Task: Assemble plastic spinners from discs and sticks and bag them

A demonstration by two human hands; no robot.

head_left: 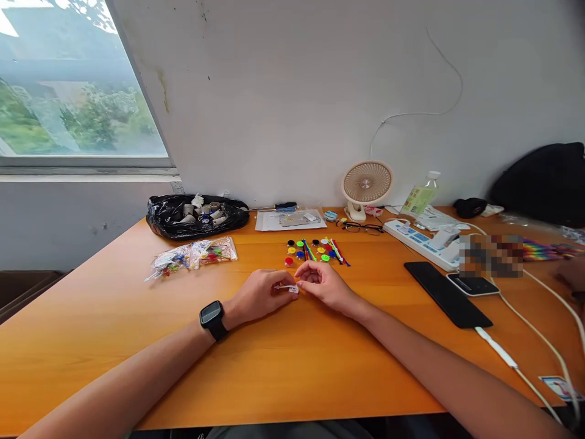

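My left hand [262, 296], with a black watch on its wrist, is closed on a small white plastic stick with a round disc end [293, 289]. Its fingers hide part of the stick. My right hand [326, 286] is just to the right, fingers curled and a small gap between thumb and index finger. Those fingertips are close to the disc; whether they touch it I cannot tell. Beyond the hands lie several coloured round discs [289, 261] in red, yellow, blue, green, black and white. Thin coloured sticks [337, 251] lie among them.
Clear packets of coloured parts [194, 257] and a black plastic bag [159, 225] are at the left. A fan [367, 183], glasses [363, 227] and papers [262, 221] line the back. A power strip [423, 244], black phone [445, 292], cables and another person's hand [571, 274] are right.
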